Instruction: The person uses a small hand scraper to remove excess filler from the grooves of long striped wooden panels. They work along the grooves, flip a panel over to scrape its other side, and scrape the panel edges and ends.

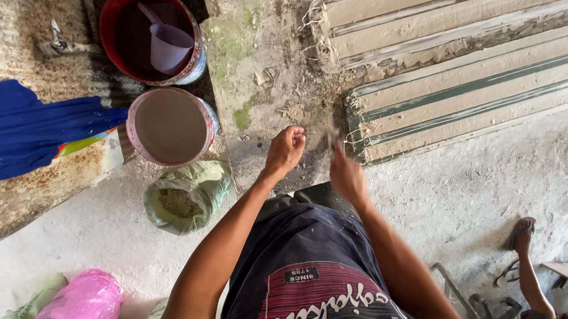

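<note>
Item: 2 bare hands at the near end of a stack of long pale plaster mouldings (pixel 461 72), centre of frame.

Left hand (pixel 285 150) clenched in a fist, possibly on fibre strands, content not clear. Right hand (pixel 347 175) motion-blurred, grip cannot be told; it lies nearer the stack's lower-left corner, which sits just up and right of it. Mouldings' long axis runs from centre toward upper right, frayed ends pointing at the hands. Left of frame: pink-rimmed bucket of grey slurry (pixel 171 125), red bucket with lilac scoop (pixel 151 37), open green sack of powder (pixel 185 197).

Plaster workshop: cornice moulds (pixel 466 59), buckets (pixel 171 125)
</note>
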